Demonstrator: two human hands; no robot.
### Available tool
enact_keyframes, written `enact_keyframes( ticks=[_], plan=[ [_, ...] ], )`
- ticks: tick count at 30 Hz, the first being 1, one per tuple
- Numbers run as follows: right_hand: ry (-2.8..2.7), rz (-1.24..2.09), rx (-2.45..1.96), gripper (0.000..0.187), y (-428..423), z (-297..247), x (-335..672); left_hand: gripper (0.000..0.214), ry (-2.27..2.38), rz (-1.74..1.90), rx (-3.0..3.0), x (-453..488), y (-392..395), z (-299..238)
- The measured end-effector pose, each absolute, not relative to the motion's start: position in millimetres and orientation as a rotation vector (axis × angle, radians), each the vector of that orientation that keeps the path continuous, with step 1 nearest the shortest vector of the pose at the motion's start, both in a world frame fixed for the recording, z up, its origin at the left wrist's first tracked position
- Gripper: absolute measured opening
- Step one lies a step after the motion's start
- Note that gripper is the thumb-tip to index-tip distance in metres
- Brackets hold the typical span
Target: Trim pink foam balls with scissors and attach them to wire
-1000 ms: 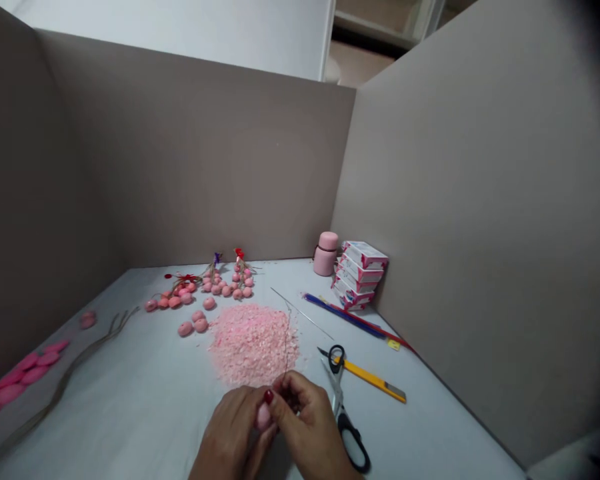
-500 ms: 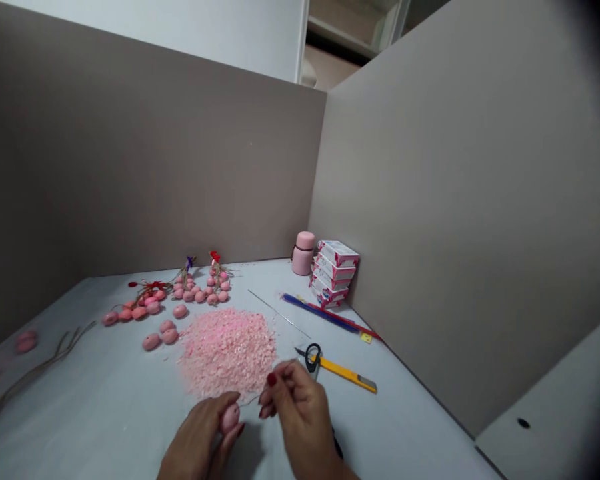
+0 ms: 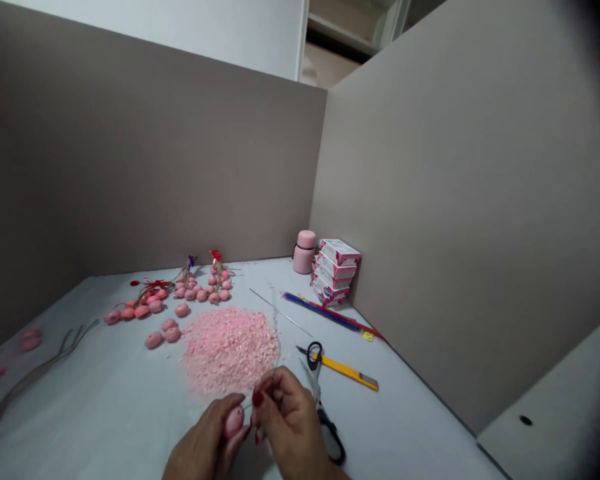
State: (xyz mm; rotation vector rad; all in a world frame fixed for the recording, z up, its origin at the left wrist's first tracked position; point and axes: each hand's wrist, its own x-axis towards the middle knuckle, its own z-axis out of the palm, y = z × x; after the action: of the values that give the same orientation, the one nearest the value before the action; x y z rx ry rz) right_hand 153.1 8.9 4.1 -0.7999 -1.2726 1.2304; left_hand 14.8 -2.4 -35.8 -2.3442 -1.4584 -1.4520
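At the bottom centre my left hand (image 3: 207, 443) is closed around a small pink oval bead (image 3: 233, 421). My right hand (image 3: 287, 423) is right beside it, its fingers pinched on a thin wire (image 3: 275, 320) that runs up from the fingertips toward the far side of the table. The two hands almost touch at the bead. A heap of pink shavings (image 3: 230, 348) lies just beyond them.
Black scissors (image 3: 320, 393) and a yellow utility knife (image 3: 347, 372) lie right of my hands. Strung pink beads (image 3: 180, 293) and loose ones (image 3: 163, 333) sit further back. A pink bottle (image 3: 304, 252), stacked boxes (image 3: 336, 270), blue and red sticks (image 3: 330, 313), cord (image 3: 35, 373). Grey partitions enclose the table.
My hands have come back together at the bead. The wire, which bent sideways half a second ago, now points up and away again. The camera has panned right over the second.
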Motion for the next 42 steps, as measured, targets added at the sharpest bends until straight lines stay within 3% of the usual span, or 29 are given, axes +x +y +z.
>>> enact_keyframes(
  ticks=[3,9,23,42],
  plan=[
    [-1.357,1.299,-0.853,0.041,9,5,151,0.028,-1.437,-1.461,-2.381,15,-4,-37],
    [-1.244,1.109,-0.904,0.036,8,11,156,0.026,-1.41,-1.21,-2.428,5,-2,-31],
    [-1.483,0.816,-0.883,0.031,1,11,161,0.02,-1.299,-1.084,-2.402,-2,-3,-24],
    [-1.837,0.486,-0.732,0.023,2,17,165,0.015,-1.514,-1.358,-2.335,9,-9,-21]
  ],
)
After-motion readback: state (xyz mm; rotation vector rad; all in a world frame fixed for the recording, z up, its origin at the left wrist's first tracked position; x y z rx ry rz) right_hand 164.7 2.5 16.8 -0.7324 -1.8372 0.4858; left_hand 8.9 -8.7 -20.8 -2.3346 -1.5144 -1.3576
